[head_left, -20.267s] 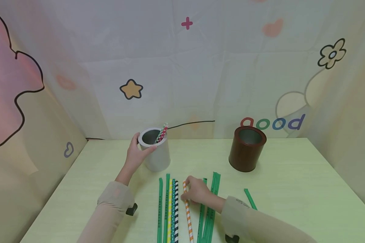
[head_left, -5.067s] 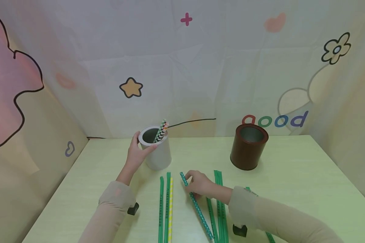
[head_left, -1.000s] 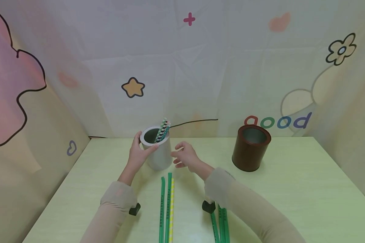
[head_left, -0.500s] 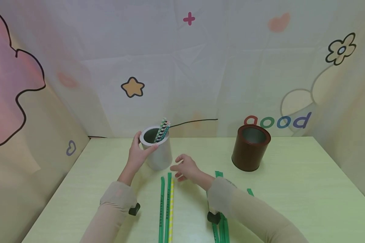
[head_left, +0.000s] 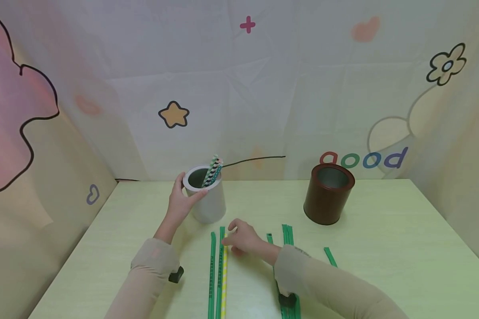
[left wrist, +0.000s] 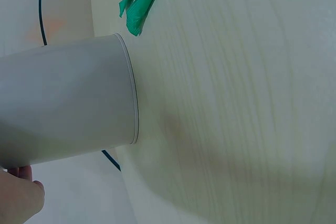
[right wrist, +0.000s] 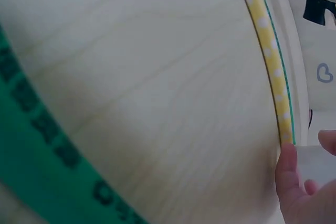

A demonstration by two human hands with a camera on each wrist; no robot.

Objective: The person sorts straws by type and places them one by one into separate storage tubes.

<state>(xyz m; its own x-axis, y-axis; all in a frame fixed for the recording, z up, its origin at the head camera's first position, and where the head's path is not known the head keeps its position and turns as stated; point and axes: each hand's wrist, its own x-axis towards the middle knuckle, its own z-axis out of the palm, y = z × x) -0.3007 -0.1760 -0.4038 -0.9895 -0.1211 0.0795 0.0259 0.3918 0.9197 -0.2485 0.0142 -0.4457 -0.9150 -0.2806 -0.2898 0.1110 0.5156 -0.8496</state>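
Note:
My left hand grips a pale grey canister near its rim, thumb in front and fingers round the far left side. Several patterned paper straws, one black-and-white striped and one teal, lean inside it. My right hand is at the upper end of a yellow straw with white dots lying on the table. In the right wrist view one fingertip meets the end of that straw, while another finger stands apart from it. Two straws in green wrappers lie just left of the yellow one.
A brown canister stands at the back right of the table. Green wrappers lie under and beside my right forearm, with another green strip farther right. A printed cloth hangs behind the table.
The teal dotted straw, held by my right hand earlier, now stands in the grey canister. My right hand has come down from beside the canister to the yellow straw. My left hand stays put.

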